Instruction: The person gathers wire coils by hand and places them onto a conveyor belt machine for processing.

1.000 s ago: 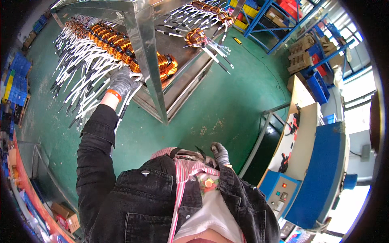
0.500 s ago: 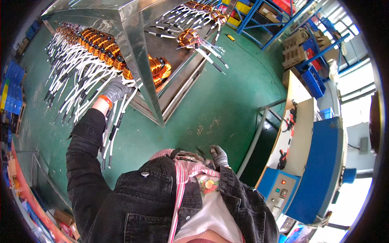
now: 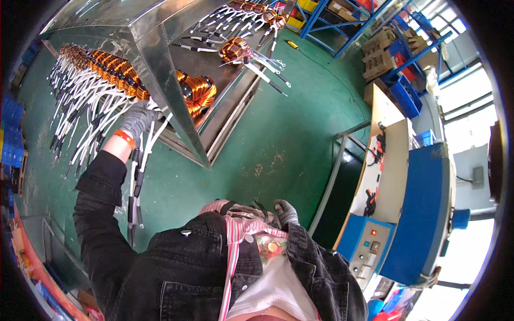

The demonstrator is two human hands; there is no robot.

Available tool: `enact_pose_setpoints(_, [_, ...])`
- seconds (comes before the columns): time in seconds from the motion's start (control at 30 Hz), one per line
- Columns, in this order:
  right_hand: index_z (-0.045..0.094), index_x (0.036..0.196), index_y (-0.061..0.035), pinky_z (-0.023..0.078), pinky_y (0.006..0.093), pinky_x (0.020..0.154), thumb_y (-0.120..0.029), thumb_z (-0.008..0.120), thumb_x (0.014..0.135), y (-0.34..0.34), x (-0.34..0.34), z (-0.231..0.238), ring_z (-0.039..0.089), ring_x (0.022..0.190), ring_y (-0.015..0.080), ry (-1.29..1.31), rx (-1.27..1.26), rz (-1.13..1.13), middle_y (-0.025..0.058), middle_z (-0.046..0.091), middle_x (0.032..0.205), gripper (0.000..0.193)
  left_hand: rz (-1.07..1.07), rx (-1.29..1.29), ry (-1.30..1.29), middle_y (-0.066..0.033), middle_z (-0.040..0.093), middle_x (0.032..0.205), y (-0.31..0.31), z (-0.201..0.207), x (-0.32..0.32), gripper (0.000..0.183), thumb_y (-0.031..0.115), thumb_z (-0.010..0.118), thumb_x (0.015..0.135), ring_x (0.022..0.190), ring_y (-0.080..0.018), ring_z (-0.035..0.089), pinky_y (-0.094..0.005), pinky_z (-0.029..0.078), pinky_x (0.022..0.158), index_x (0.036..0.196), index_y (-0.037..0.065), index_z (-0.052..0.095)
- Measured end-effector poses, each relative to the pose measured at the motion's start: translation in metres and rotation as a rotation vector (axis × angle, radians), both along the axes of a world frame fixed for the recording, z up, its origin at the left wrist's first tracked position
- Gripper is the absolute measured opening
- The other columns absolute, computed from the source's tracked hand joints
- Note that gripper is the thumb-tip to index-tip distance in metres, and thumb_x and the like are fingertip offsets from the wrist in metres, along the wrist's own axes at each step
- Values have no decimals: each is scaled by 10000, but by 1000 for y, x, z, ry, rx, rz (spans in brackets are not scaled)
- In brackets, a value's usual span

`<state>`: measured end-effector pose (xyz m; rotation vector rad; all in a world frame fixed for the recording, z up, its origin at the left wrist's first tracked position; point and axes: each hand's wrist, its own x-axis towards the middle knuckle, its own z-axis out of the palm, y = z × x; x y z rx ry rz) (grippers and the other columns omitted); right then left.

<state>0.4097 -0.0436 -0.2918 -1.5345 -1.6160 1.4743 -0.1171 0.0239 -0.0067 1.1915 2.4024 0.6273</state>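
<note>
Leads in white and black sleeving (image 3: 137, 190) hang below the left hand (image 3: 140, 117), whose grey-gloved fingers look wrapped around them at the edge of a stainless-steel table's lower shelf (image 3: 227, 85); the exact grip is hidden by the glove. An orange band (image 3: 125, 138) circles that wrist. Just beyond the hand, a long row of copper-wound toroidal coils (image 3: 114, 69) runs along the shelf, its many sleeved leads spilling over the side. Behind the table leg (image 3: 174, 96), large copper windings (image 3: 201, 93) rest near the shelf's front corner. A separate toroidal coil (image 3: 234, 50) sits farther back, its leads reaching past the shelf edge over the green floor (image 3: 262, 155). The right hand (image 3: 286, 212), also gloved, is by the waist, well apart from the coils; whether its partly hidden fingers are clenched or loose, I cannot tell
</note>
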Motion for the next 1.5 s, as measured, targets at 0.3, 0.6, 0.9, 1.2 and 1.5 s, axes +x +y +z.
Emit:
enact_pose_setpoints(0.3, [565,1054,-40,430,245,759,-134,549,861,5,-15,28,527,807,111,37,-100,31,37,599,856,216,19,179,-176,-48,638,962,-44,14,-23,456,157,747,672,890,-139,578,-255,454,776,1070,18,574])
enact_pose_setpoints(0.6, [531,1111,-53,459,294,758,-163,533,873,50,-48,46,553,856,149,370,-341,96,55,588,971,262,333,215,-239,-25,635,889,-132,-17,47,271,50,659,748,758,-106,560,-259,451,680,1010,37,591])
enact_pose_setpoints(0.9, [178,1374,-116,295,551,965,-573,404,843,63,-253,133,297,1233,403,665,-966,532,212,259,1376,736,441,204,-536,-45,623,875,-159,-50,84,259,54,638,761,759,-119,563,-260,455,672,1009,20,572])
enact_pose_setpoints(1.2, [265,1349,-139,285,562,954,-789,450,625,43,-321,194,348,1188,389,989,-1161,703,158,308,1356,990,219,475,-312,-62,613,952,-234,22,90,300,-35,549,771,852,-116,560,-256,457,734,1066,20,541])
enact_pose_setpoints(1.5, [549,1030,-137,360,522,882,-856,377,581,-28,-302,151,513,1009,345,801,-1914,275,106,571,1071,866,-71,-74,159,-184,575,830,-266,20,145,279,22,594,677,772,-351,578,-396,467,660,954,10,557])
